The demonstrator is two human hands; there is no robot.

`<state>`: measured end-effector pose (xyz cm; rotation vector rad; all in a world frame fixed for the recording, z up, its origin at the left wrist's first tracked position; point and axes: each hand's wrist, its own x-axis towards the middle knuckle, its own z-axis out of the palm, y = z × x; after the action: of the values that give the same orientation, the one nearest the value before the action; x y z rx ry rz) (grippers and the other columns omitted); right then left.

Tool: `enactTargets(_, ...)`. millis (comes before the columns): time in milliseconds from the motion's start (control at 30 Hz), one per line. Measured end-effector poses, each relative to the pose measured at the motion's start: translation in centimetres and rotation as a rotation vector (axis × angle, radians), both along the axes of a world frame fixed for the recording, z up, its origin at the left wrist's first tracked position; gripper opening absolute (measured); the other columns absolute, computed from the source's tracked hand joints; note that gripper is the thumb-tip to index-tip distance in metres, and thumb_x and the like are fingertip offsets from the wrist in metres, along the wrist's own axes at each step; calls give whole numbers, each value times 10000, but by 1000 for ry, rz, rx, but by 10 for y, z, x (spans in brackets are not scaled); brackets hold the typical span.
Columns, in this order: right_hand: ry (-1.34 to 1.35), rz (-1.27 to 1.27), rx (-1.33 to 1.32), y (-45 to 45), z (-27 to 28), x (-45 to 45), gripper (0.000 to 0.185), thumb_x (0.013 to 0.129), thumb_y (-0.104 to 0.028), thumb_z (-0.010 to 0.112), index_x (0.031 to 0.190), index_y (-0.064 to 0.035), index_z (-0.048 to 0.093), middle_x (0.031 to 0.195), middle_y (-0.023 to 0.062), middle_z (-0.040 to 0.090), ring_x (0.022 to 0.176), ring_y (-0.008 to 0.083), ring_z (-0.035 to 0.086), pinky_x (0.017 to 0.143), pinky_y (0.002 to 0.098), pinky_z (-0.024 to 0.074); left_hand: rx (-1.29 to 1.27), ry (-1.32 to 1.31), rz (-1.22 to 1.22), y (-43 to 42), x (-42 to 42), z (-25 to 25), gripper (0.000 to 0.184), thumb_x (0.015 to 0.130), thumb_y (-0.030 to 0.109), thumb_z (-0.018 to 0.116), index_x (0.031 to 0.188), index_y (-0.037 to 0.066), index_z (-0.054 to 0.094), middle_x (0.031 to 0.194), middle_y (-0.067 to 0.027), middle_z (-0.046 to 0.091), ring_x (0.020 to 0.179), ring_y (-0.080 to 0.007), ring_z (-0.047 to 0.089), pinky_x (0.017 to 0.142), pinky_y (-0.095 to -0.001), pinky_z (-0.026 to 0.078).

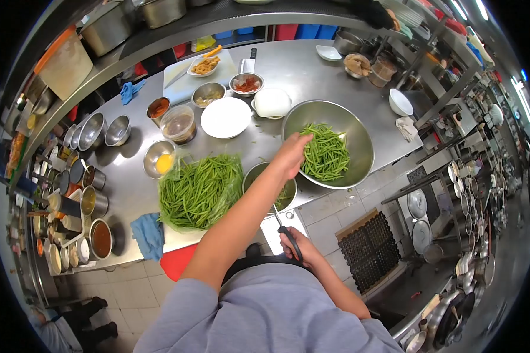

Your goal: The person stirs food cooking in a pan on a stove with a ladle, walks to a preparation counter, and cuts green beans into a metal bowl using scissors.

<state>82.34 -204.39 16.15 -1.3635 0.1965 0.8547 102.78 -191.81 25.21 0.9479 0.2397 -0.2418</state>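
My left hand [292, 155] reaches over the near-left rim of a large steel bowl [360, 141]. Its bent fingers are close together at the edge of the green beans [325, 154] inside; whether a bean is in them is hidden. Low in front of my body, my right hand [299, 245] is shut on black-handled scissors [289, 235], blades pointing up toward a smaller steel bowl [287, 197]. That bowl holds small green bits and is partly covered by my left forearm. Left of the forearm lies an open plastic bag full of green beans [199, 191].
Around the bag are a bowl with yellow egg [161, 159], a lidded tub [178, 124], a white plate [225, 117] and a blue cloth [148, 235]. Farther back, a knife [249, 62] lies near a cutting board [182, 73]. Sauce pots [100, 240] line the left side.
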Motion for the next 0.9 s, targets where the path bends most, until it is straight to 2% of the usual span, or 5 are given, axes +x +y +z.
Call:
enactTargets(33,-13,6,-16,-2,0,0,486,931,-379,639,1194,-2,482,613,-10,479,460,76,444,405,217,335,251,-71,32,0,2,1,447,949,246,568,1317,15,461,1264,-152,525,1078,-241,541,895,-388,484)
enactTargets(133,-4,-36,31,-12,-4,-4,465,931,-358,645,1185,-4,484,620,-10,468,476,76,439,417,221,342,151,-122,75,37,-18,-20,515,958,250,555,1389,4,414,1345,-157,499,1093,-232,554,871,-366,495)
enactTargets(533,37,-91,22,-22,2,-1,354,948,-286,627,1168,-44,490,730,-7,487,538,68,459,436,216,373,693,83,622,279,-158,-77,328,899,157,625,1198,28,598,940,-14,652,599,-76,513,541,-230,428)
enactTargets(767,-20,-1,-14,-2,7,6,365,956,-268,605,1179,-7,482,721,-1,494,547,70,468,445,222,385,1438,58,183,266,-161,-87,209,825,188,670,969,45,715,1062,-166,676,893,-311,668,777,-400,528)
enactTargets(900,-18,32,-33,7,9,5,382,956,-263,604,1200,1,476,728,7,506,541,70,467,449,225,387,1644,55,286,248,-153,-109,252,802,174,669,1032,73,689,1007,-180,655,945,-360,637,811,-461,514)
